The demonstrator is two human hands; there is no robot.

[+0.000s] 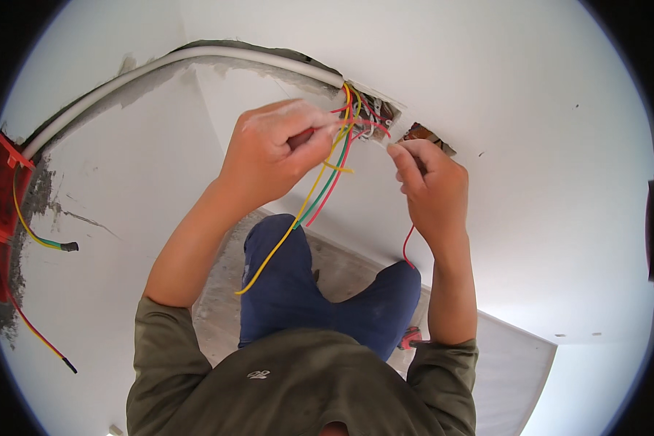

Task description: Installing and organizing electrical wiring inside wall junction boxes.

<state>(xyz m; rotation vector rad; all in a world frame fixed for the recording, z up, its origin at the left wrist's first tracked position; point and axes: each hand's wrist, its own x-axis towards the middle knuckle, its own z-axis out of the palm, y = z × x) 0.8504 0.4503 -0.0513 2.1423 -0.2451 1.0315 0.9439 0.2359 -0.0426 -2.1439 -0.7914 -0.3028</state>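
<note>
Near the wall opening, my left hand [276,142] is closed, its fingers pinched and a little blurred on a thin red wire [367,123]. My right hand [432,178] is closed too, thumb against forefinger; a red wire tail [408,251] hangs out below its palm. A pale, thin piece shows by its fingertips, too smeared to name. Yellow wire [280,251], green wire [318,192] and pink-red wire [329,195] come out of the wall box [378,112] and dangle between my hands. What lies inside my left fist is hidden.
A white conduit [196,52] curves along a chased groove from red junction boxes [3,196] to the wall box. Taped wire ends [69,247] stick out at left. Another wall opening [430,136] sits right of the box. My knees [280,254] are below, above a dusty floor [341,272].
</note>
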